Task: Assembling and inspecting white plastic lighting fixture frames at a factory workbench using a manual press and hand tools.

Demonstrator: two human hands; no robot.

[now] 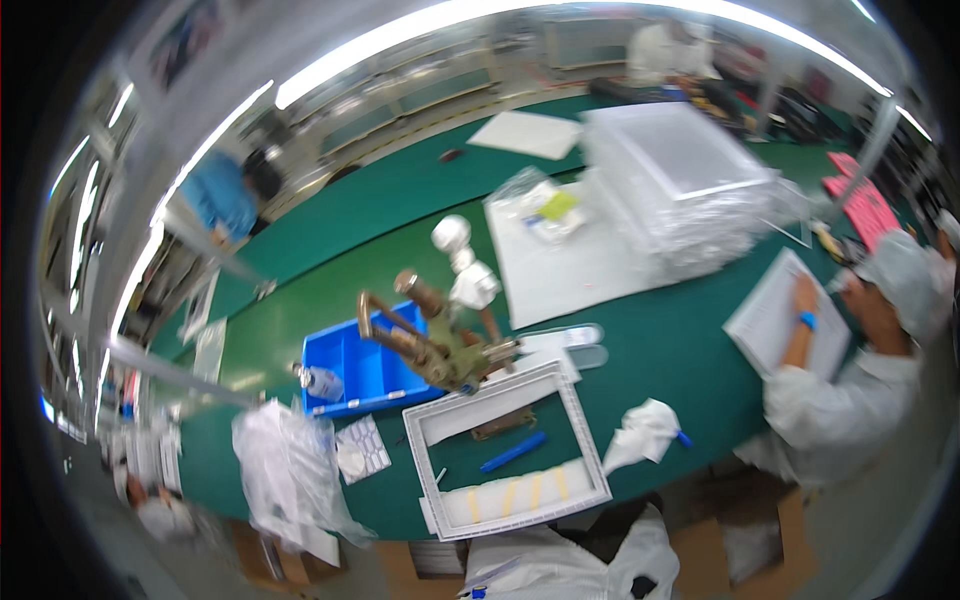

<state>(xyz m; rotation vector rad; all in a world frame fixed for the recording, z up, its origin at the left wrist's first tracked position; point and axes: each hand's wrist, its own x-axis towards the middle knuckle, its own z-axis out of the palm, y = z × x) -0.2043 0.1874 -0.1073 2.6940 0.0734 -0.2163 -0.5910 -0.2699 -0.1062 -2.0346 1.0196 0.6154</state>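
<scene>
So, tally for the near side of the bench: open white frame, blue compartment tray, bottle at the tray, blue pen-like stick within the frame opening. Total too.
Open white frame: 1
Blue compartment tray: 1
Bottle at the tray: 1
Blue pen-like stick within the frame opening: 1
Total: 4

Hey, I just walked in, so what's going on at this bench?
The wearer's hands are out of view. A white rectangular frame lies on the green bench, a blue pen-like item within its opening. Beyond sits a blue divided tray. At right, a co-worker's hand rests on a white panel.
</scene>
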